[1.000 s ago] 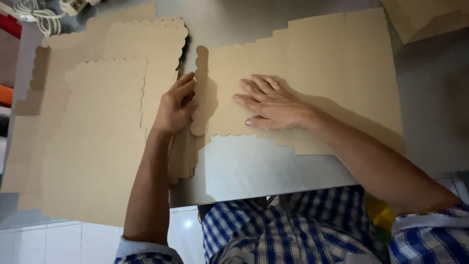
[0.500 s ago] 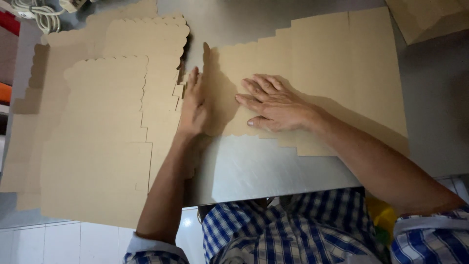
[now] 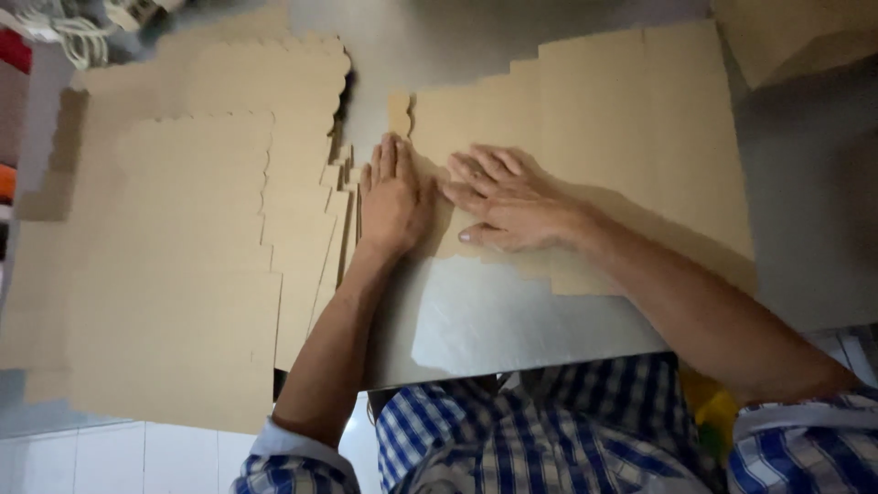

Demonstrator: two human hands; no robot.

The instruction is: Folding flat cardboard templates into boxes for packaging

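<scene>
A flat brown die-cut cardboard sheet (image 3: pixel 631 137) lies on a grey metal table (image 3: pixel 512 320). My right hand (image 3: pixel 508 197) rests palm down on its left part, fingers spread. My left hand (image 3: pixel 393 197) lies flat beside it, pressing down the sheet's folded left flap. Neither hand grips anything. To the left lies a stack of similar cardboard blanks (image 3: pixel 183 256) with scalloped edges, close to my left wrist.
Another cardboard piece (image 3: pixel 786 37) sits at the top right. Cords and small objects (image 3: pixel 82 27) lie at the top left corner. White floor tiles (image 3: pixel 110 457) show below the stack. My blue checked shirt (image 3: pixel 549 430) fills the bottom edge.
My left hand had curled fingers holding the flap's upright edge; it has flattened and pushed the flap down to the right onto the sheet. My right hand stayed in place.
</scene>
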